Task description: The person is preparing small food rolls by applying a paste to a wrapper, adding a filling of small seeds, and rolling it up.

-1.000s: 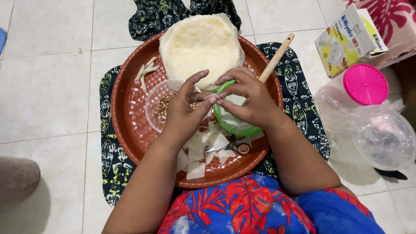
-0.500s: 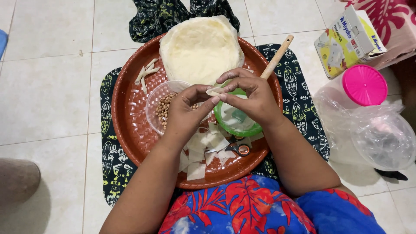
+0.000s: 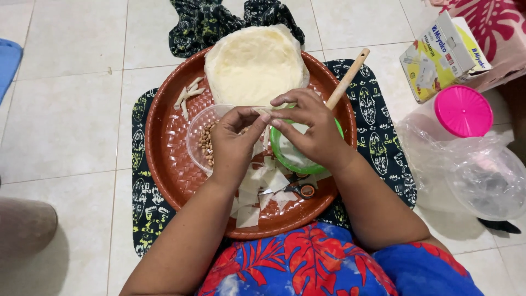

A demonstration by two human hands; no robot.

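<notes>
Pale wrapper strip [image 3: 264,111] pinched between fingertips of both hands, left hand [image 3: 233,143] and right hand [image 3: 309,129] closed on it, above the tray [image 3: 164,137] centre. Beneath: clear bowl [image 3: 198,131] of peanuts [image 3: 207,143], green bowl [image 3: 285,161] with wooden-handled utensil [image 3: 347,79]. Wrapper stack [image 3: 253,64] at far rim.

The round tray [image 3: 164,142] is showing glossy brown woven-pattern plastic, the bowl [image 3: 197,137] is looking clear plastic, the stick [image 3: 346,79] is appearing matt wood, and the lid [image 3: 463,111] is gleaming smooth pink plastic
</notes>
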